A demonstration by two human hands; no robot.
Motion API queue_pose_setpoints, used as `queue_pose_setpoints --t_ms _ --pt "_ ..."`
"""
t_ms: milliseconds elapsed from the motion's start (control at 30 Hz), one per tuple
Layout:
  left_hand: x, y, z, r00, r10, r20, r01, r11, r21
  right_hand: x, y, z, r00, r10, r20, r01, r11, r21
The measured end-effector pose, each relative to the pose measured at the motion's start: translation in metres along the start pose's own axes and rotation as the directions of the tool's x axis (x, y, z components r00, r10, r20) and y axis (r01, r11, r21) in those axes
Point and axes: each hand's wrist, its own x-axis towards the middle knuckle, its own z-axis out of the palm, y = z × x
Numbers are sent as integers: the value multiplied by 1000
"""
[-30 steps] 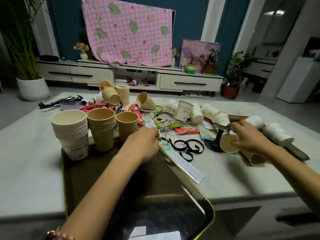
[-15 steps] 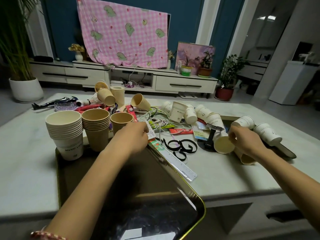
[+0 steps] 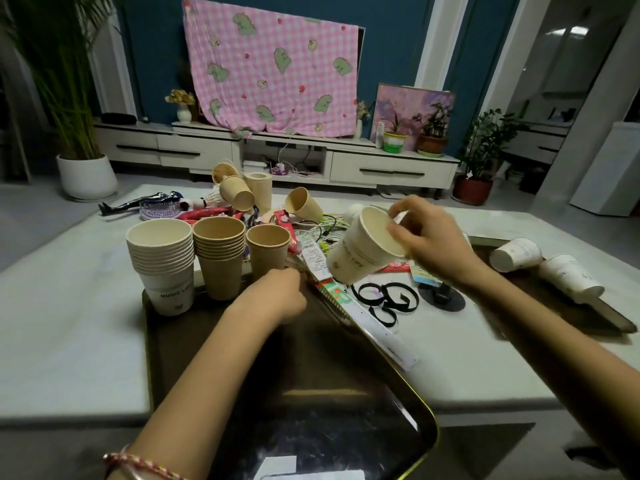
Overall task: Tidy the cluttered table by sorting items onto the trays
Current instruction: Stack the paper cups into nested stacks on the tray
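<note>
Pale stone table (image 3: 69, 323): at eleven o'clock on the dark gold-rimmed tray (image 3: 329, 393) stand three paper-cup stacks, a white stack (image 3: 159, 261) and two brown stacks (image 3: 218, 251); left hand (image 3: 277, 296) curled at its right rim, grip unclear. Right hand (image 3: 433, 240) pinches one white paper cup (image 3: 360, 254) aloft at one o'clock, mid-carry I'd say: next, nest it upright on the white stack.

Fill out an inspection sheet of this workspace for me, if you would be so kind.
Surface: pale table, crowded across its far middle.
Job's things: dark tray with white cup stack and brown cup stack at its far end; right tray holding two white cups on their sides.
Clutter: ruler, black strap loops, toppled brown cups, packets.
Grippers: right hand pinches white cup by its rim, aloft; left hand near the dark tray's far rim, fingers hidden.
Cables: tangled cables behind the held cup.
Surroundings: TV cabinet, pink cloth, potted plants.
</note>
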Motion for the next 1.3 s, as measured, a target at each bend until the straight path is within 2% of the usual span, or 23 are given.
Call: queue_pose_setpoints --t_ms 100,233,367,433,567,633,700,767,833,900,933,1000,1067,1100,1167,1233,1300 --pt "-6 -6 -12 998 -43 37 44 998 -34 25 -29 41 998 57 -7 -54 968 244" --pt "-23 -35 -49 992 -103 -66 99 993 -68 63 -90 89 999 -32 -27 40 913 406" --pt "-44 -68 -79 971 -212 -109 210 977 -27 89 -137 135 991 -131 27 115 935 335" --pt "-55 -78 -85 961 -259 -101 260 966 -4 95 -152 155 985 -160 67 145 971 192" --pt "-60 -86 -79 965 -237 -111 232 971 -58 93 -162 187 950 -164 267 206 969 -136" --pt "-58 -86 -74 970 -211 -118 202 976 -87 89 -161 195 932 -172 319 244 949 -201" --pt "-54 -81 -69 978 -180 -105 166 978 -130 85 -153 187 941 -167 296 216 966 -139" --pt "-49 -75 -65 986 -139 -87 124 980 -157 76 -136 164 961 -138 239 144 989 -8" --pt "-45 -67 -62 994 -91 -68 79 985 -156 57 -104 132 978 -113 178 97 991 96" --pt "-39 -53 -57 998 -54 -37 46 982 -182 26 -59 93 997 -37 63 29 992 126" --pt "-36 -45 -54 999 -33 -33 26 982 -186 7 -33 74 999 21 -32 -17 994 106" --pt "-31 -31 -48 999 10 -35 -16 985 -170 -33 18 39 958 130 -254 -129 991 20" --pt "-27 -14 -41 999 52 -13 -54 984 -170 -65 62 8 908 210 -362 -289 940 -181" --pt "-24 -7 -37 997 77 -4 -77 982 -171 -75 80 -3 913 248 -325 -350 885 -308" --pt "-22 3 -31 994 108 13 -104 982 -154 -86 105 -14 929 349 -125 -360 771 -526" --pt "-22 13 -25 991 124 49 -117 985 -123 -91 118 -15 900 436 4 -343 714 -610" --pt "-21 18 -23 989 127 82 -117 986 -116 -90 124 -13 907 421 22 -314 710 -630"
